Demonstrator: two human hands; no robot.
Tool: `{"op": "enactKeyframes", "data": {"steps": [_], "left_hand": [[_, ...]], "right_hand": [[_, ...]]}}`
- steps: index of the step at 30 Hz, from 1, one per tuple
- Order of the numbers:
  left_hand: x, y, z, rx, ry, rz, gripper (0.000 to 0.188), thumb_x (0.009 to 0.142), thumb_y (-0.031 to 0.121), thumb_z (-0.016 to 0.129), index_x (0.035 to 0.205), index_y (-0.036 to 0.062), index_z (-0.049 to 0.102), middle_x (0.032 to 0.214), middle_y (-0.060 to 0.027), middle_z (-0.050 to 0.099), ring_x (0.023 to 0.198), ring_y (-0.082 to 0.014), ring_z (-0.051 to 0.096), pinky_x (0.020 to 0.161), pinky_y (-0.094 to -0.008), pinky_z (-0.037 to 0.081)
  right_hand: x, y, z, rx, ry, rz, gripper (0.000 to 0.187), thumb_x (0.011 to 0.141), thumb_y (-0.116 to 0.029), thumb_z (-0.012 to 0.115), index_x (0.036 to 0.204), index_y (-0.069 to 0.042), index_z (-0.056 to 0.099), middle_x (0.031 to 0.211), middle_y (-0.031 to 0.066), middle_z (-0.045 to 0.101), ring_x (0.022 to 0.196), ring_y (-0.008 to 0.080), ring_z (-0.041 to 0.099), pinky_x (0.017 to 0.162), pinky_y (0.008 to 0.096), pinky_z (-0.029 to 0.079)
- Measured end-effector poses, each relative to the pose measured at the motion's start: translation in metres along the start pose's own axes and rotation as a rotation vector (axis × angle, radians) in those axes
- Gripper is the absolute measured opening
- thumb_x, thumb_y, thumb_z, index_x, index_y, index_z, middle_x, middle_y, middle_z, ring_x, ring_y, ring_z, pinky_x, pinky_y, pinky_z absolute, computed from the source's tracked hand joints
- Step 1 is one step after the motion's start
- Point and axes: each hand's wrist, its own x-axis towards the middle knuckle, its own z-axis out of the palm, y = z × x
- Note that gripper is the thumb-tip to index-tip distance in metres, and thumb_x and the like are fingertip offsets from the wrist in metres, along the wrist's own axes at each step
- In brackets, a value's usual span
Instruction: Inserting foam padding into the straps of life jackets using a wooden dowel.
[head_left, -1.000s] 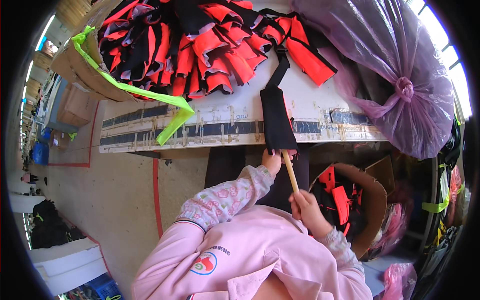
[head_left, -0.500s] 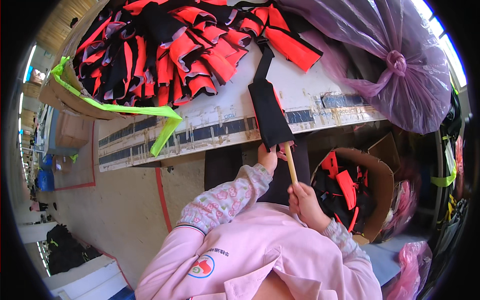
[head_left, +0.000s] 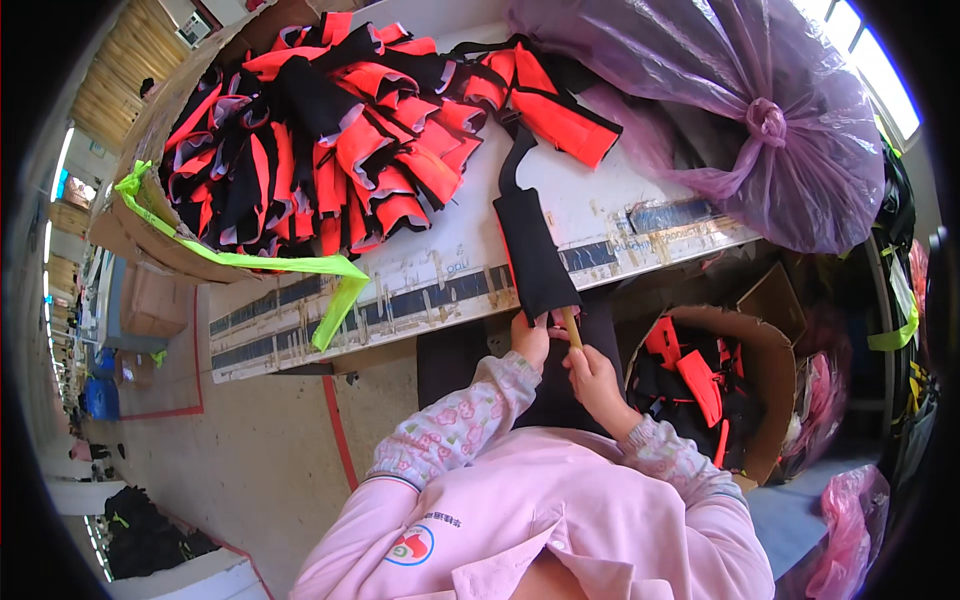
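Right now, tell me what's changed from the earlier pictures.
The right hand has moved up toward the black piece, so less of the stick shows between them. Nothing was let go: that hand still grips the stick, the left hand still holds the piece's lower end. The purple bag stayed put.

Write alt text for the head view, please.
The left hand holds the lower end of a black fabric piece; the right hand grips a tan stick there. Beyond lie red-and-black fabric pieces and a knotted purple plastic bag.

Bright daylight pours from the window (head_left: 878,78) right of the counter (head_left: 600,205); shadow beneath it; fisheye distortion curves its edge.
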Motion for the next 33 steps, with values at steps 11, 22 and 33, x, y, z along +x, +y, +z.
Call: {"op": "enactKeyframes", "data": {"steps": [11, 22, 33], "left_hand": [[0.028, 0.054, -0.011, -0.042, 0.013, 0.064, 0.029, 0.09, 0.023, 0.05, 0.109, 0.0008, 0.05, 0.09, -0.0143, 0.061, 0.06, -0.0222, 0.061, 0.049, -0.0307, 0.052], [0.017, 0.042, -0.007, 0.056, -0.118, -0.118, 0.029, 0.091, 0.028, 0.046, 0.104, 0.0026, 0.053, 0.088, -0.0118, 0.06, 0.069, -0.0204, 0.062, 0.058, -0.0314, 0.054], [0.018, 0.045, -0.009, 0.06, -0.14, -0.153, 0.033, 0.09, 0.032, 0.047, 0.104, 0.0026, 0.053, 0.089, -0.014, 0.06, 0.073, -0.0214, 0.062, 0.062, -0.032, 0.054]], "right_hand": [[-0.008, 0.006, -0.137, -0.661, 0.478, -0.573, 0.012, 0.083, -0.014, 0.057, 0.084, -0.002, 0.057, 0.072, 0.0148, 0.056, 0.063, 0.0299, 0.057, 0.057, 0.0347, 0.046], [0.242, -0.162, -0.227, -1.008, 0.865, -0.785, 0.032, 0.076, -0.02, 0.062, 0.102, -0.004, 0.053, 0.096, 0.0169, 0.054, 0.095, 0.0339, 0.051, 0.077, 0.0407, 0.045], [0.258, -0.181, -0.236, -1.428, 0.903, -0.698, 0.017, 0.082, -0.008, 0.042, 0.095, -0.009, 0.053, 0.08, 0.0092, 0.064, 0.08, 0.0271, 0.062, 0.079, 0.0421, 0.043]]}}
